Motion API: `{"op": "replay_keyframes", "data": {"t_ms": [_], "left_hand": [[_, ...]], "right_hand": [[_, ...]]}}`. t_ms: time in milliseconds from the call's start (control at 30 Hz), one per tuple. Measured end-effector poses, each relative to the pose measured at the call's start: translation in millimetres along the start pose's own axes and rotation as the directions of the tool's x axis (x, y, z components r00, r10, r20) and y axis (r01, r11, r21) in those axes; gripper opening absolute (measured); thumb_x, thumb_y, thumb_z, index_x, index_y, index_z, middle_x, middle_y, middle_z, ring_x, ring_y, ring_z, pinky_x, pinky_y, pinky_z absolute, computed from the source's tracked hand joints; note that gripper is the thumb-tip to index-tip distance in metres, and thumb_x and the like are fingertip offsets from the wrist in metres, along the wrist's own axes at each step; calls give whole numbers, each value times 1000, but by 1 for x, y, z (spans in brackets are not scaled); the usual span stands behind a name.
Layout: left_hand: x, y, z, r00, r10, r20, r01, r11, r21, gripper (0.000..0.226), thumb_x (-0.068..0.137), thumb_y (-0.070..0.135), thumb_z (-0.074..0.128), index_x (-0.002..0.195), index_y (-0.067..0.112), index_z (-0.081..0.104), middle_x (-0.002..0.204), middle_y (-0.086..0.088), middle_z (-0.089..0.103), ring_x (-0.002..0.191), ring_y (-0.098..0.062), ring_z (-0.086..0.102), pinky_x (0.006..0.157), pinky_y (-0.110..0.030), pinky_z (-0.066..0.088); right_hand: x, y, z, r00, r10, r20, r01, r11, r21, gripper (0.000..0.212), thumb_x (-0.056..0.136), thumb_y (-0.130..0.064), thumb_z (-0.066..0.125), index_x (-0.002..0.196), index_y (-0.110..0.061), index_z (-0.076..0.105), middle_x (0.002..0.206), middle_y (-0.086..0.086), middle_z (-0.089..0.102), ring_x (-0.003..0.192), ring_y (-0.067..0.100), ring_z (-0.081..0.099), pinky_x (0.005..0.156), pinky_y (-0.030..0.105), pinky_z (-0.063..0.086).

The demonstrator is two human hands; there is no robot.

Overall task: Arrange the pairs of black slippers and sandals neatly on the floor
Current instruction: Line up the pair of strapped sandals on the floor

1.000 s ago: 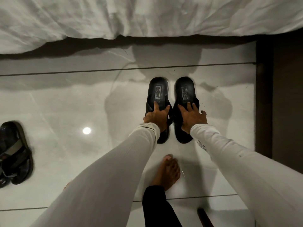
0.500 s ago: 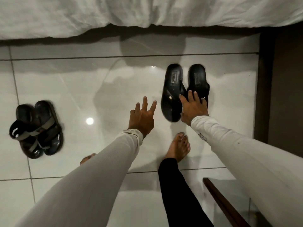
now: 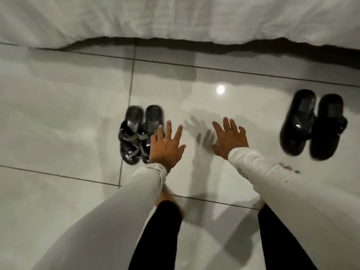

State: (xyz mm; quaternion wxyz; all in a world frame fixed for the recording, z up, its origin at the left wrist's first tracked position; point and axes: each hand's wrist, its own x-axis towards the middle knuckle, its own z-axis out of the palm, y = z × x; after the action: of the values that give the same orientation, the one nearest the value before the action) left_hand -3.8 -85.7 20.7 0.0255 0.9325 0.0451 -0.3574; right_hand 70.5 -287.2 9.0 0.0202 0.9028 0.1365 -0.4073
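A pair of black sandals with grey straps [image 3: 136, 133] lies side by side on the glossy white floor, left of centre. My left hand [image 3: 165, 147] hovers open just right of them, fingers spread, overlapping the right sandal's edge. My right hand [image 3: 229, 139] is open too, fingers apart, above bare floor in the middle. A pair of black slippers [image 3: 311, 125] sits together at the far right, well away from both hands.
A white bed sheet [image 3: 175, 18] hangs along the top, with a dark gap beneath it. Glossy floor tiles [image 3: 58, 117] with grout lines spread all around. My legs in black trousers [image 3: 155, 236] and bare feet stand at the bottom.
The view has swung left. My right hand has let go of the black slippers, which now lie at the right. Both hands have moved toward the strapped sandals.
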Motion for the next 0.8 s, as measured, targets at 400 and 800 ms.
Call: {"op": "replay_keyframes", "data": {"t_ms": [400,800], "left_hand": [[52,-193,60,953,-211,216,197,977,86,105,89,34,71,162,35,-4,170,-15,-9,134,-42,48,97,-54,52],[109,-188,70,976,-130,175,126,992,29,96,91,28,69,162,35,4,167,-28,-8,120,-46,59,93,-50,53]], "right_hand": [[86,-213,75,936,-343,80,346,938,-33,111,75,-31,79,157,-15,6,165,17,1,153,31,0,121,51,18],[125,-213,83,960,-269,77,278,947,-161,96,85,-28,68,158,-20,6,166,13,-9,153,27,-9,120,59,6]]}}
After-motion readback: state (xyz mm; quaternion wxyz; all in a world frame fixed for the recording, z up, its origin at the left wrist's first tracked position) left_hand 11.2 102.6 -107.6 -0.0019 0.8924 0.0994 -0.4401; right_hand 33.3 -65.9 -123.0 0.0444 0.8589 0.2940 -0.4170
